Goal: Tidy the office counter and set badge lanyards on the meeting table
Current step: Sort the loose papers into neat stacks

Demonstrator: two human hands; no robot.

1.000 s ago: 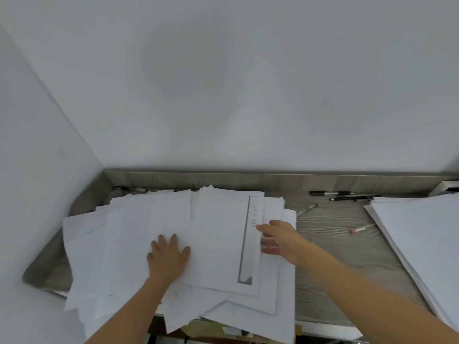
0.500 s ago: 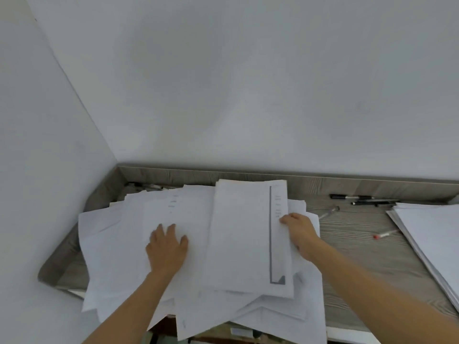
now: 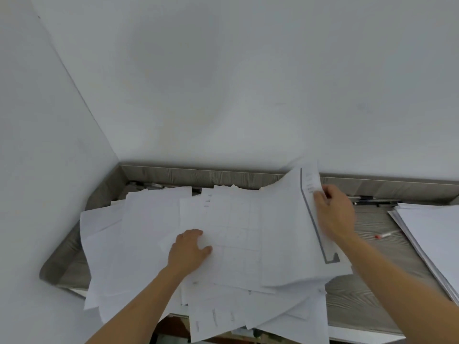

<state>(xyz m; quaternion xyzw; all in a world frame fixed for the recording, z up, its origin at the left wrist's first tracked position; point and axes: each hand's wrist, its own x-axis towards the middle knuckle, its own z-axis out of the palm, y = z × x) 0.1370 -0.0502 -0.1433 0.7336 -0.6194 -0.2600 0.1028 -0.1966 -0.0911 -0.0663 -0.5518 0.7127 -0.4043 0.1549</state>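
Observation:
A messy heap of white paper sheets [image 3: 149,244] covers the left part of the grey wood-grain counter [image 3: 367,294]. My left hand [image 3: 187,252] rests flat on the heap, fingers straight. My right hand [image 3: 335,214] grips the right edge of a sheet with a dark printed border [image 3: 285,232] and holds that edge lifted off the heap. No lanyards are in view.
A second, neater stack of paper [image 3: 432,234] lies at the right edge. Black pens [image 3: 372,201] lie along the back rail, and a small red-tipped pen [image 3: 386,235] lies on the counter. White walls close off the back and left.
My right hand has raised the bordered sheet's right edge and drawn it rightward. My left hand has stayed pressing on the heap. The view has shifted left.

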